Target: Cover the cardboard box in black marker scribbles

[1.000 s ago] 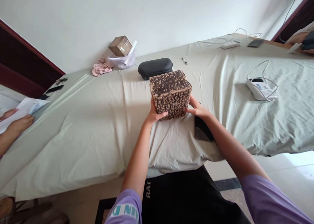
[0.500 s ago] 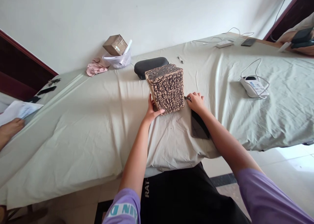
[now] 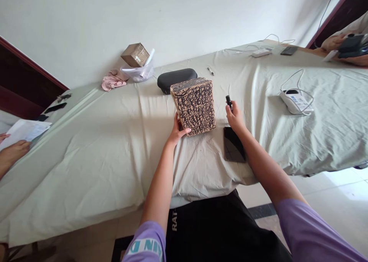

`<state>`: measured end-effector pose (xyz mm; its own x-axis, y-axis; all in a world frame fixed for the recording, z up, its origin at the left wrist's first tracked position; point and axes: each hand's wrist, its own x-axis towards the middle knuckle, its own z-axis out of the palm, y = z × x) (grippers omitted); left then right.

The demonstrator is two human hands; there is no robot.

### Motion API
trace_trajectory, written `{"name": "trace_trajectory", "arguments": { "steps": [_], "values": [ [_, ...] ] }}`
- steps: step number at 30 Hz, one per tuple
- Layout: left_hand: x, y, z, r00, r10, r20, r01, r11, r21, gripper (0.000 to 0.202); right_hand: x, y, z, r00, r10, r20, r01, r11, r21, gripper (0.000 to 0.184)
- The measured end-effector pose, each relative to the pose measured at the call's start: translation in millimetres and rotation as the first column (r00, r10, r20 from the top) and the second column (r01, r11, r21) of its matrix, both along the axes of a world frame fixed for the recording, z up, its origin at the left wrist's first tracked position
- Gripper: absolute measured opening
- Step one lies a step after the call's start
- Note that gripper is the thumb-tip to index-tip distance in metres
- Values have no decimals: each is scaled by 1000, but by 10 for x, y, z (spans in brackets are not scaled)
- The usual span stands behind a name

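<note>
A cardboard box covered in looping black scribbles stands tilted on the cloth. Its lower left corner is in the grip of my left hand, thumb on the front face and fingers behind the side, partly hidden. To the right of the box, and apart from it, my right hand is closed around a black marker that points up and away from me. Just below that hand lies a dark tablet-like slab.
Behind the box lie a black oval case and a small pen-like item. A smaller carton and pink cloth sit back left. A white device with a cable is right. Another person's hand holds paper at left.
My right hand has moved up and away from the box's lower right side, and the marker now points upward instead of toward the box. My left hand keeps its hold.
</note>
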<state>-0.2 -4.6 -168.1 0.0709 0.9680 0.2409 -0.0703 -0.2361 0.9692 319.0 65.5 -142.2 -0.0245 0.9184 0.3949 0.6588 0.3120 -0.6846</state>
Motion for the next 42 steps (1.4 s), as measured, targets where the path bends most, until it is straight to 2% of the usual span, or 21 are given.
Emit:
{"name": "trace_trajectory", "arguments": {
  "steps": [3,11,18,24,31,35,38,40,42],
  "values": [
    [9,-21,40,1000,9,-1,-9,1000,-23,138,-47,-39,35,997,-60,-47,58,997,-45,62],
    [-3,-4,28,1000,-1,-29,0,999,-35,134,-76,-158,159,998,13,59,-6,992,-127,45],
    [5,7,23,1000,19,-18,-20,999,-37,132,-88,-185,186,990,12,141,6,992,-125,52],
    [4,3,51,1000,7,-24,-8,999,-49,128,-101,-187,176,991,26,134,-9,992,-123,55],
    [16,-7,46,999,19,-28,-20,999,-50,128,-94,-201,219,974,-58,221,103,975,-199,50],
    [13,16,29,999,24,-22,-25,999,-39,128,-25,-194,220,951,-42,305,120,963,-241,58],
    [11,32,19,1000,26,-12,-27,999,-42,128,89,-157,183,939,1,344,95,960,-262,76],
    [16,36,16,999,34,5,-34,998,-47,129,168,-132,165,954,-2,298,74,970,-230,86],
    [26,40,12,999,43,22,-42,998,-52,130,217,-125,177,984,6,178,21,988,-150,83]
  ]
}}
